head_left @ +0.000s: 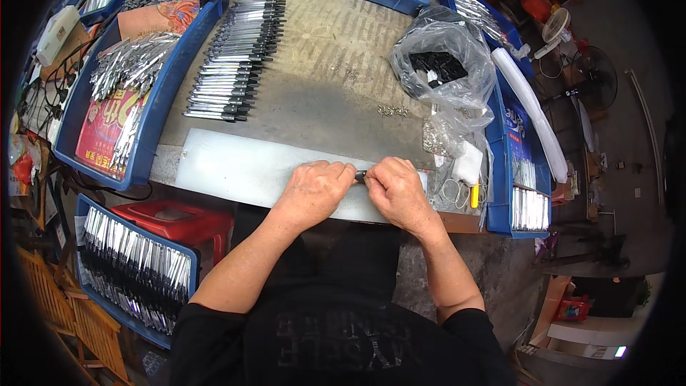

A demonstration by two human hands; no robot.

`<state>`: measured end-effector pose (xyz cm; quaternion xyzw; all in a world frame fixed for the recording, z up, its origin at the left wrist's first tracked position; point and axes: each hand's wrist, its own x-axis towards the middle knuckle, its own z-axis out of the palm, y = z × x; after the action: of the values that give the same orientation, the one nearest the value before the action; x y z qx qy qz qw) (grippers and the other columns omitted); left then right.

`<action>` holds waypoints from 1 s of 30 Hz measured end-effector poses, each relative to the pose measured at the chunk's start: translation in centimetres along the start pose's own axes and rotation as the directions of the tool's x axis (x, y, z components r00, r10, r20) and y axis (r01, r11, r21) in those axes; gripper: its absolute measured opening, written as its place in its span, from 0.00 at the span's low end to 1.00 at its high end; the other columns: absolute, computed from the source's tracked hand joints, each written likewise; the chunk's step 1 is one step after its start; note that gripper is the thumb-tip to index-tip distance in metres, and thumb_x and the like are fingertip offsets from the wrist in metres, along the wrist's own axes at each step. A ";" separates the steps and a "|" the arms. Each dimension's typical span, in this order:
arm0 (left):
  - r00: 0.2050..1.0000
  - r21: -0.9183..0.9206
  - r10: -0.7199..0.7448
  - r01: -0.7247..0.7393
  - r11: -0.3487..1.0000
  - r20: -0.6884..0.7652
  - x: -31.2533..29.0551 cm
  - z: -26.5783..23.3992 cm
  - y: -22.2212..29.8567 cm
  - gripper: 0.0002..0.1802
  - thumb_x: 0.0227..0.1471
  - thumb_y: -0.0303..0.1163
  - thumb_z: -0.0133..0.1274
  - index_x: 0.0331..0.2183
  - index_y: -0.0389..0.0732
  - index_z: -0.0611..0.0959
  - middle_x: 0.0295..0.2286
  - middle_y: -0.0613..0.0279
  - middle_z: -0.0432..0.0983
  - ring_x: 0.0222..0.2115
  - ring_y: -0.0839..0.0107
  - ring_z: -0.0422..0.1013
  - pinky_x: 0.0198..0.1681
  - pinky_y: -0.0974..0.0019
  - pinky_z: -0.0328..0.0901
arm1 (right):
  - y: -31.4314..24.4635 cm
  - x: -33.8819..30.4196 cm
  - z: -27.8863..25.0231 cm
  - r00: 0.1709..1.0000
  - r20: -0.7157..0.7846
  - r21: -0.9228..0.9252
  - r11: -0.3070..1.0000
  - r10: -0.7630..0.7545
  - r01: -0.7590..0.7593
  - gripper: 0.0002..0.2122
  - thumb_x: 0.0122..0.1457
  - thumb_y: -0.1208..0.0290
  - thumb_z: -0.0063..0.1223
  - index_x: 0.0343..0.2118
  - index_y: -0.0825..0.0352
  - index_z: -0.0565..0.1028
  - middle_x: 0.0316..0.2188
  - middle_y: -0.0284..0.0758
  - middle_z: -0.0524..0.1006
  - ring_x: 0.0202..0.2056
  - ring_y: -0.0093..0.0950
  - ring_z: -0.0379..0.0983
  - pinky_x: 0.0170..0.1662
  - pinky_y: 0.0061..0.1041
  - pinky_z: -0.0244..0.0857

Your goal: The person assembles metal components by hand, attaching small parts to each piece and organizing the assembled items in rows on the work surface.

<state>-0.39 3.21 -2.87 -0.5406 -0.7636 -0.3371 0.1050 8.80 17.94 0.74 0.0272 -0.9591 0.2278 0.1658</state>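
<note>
My left hand [317, 187] and my right hand [397, 189] meet over a pale board [229, 168] at the table's near edge. Between their fingertips shows the short black part of a pen [360, 175]; the rest of it is hidden in my hands. Both hands are closed on it. Beyond the board, to the left, lies a long row of clear-and-black pens [232, 64], side by side. A plastic bag [446, 46] of small black parts stands open at the right, with tiny loose pieces [391, 111] scattered near it.
A blue tray [171, 75] of silvery pen parts stands at the left; another blue tray [194, 279] full of pens sits lower, by a red stool [179, 220]. Blue trays [509, 204] line the right edge, with a yellow-handled tool [474, 196] and white pad [467, 164] nearby.
</note>
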 end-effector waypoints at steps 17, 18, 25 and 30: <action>1.000 -0.010 -0.021 0.022 1.000 0.023 -0.1 0.0 -0.2 0.09 0.41 0.32 0.55 0.25 0.39 0.74 0.15 0.62 0.68 0.18 0.65 0.69 0.19 0.64 0.64 | -0.1 1.3 -1.4 0.883 0.226 0.185 0.871 0.412 -0.454 0.08 0.46 0.71 0.57 0.22 0.69 0.71 0.18 0.37 0.70 0.22 0.29 0.67 0.27 0.28 0.61; 1.000 -0.030 -0.026 0.026 0.999 0.014 0.0 -0.1 -0.2 0.09 0.41 0.32 0.55 0.25 0.39 0.74 0.15 0.62 0.68 0.18 0.65 0.69 0.19 0.64 0.64 | 0.0 1.1 -1.4 0.889 0.211 0.219 0.867 0.406 -0.448 0.08 0.46 0.70 0.57 0.24 0.70 0.72 0.18 0.37 0.70 0.22 0.28 0.67 0.27 0.27 0.62; 0.999 -0.056 -0.040 0.040 0.998 0.008 0.0 0.1 -0.2 0.09 0.42 0.33 0.55 0.25 0.39 0.74 0.15 0.62 0.68 0.17 0.64 0.69 0.19 0.64 0.64 | 0.9 0.2 -0.8 0.934 0.166 0.367 0.859 0.316 -0.356 0.11 0.53 0.69 0.52 0.34 0.71 0.75 0.23 0.36 0.75 0.25 0.23 0.69 0.29 0.23 0.62; 1.000 -0.050 -0.017 0.016 0.999 -0.016 0.1 0.0 -0.3 0.09 0.42 0.33 0.55 0.24 0.40 0.73 0.14 0.62 0.67 0.16 0.65 0.68 0.18 0.64 0.63 | 0.1 0.6 -0.3 0.942 0.179 0.274 0.905 0.285 -0.326 0.09 0.53 0.68 0.50 0.31 0.69 0.76 0.23 0.40 0.75 0.26 0.30 0.71 0.30 0.26 0.63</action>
<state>-0.66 3.19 -2.92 -0.5339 -0.7585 -0.3614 0.0948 8.35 18.17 1.17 -0.0835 -0.9146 0.3915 0.0568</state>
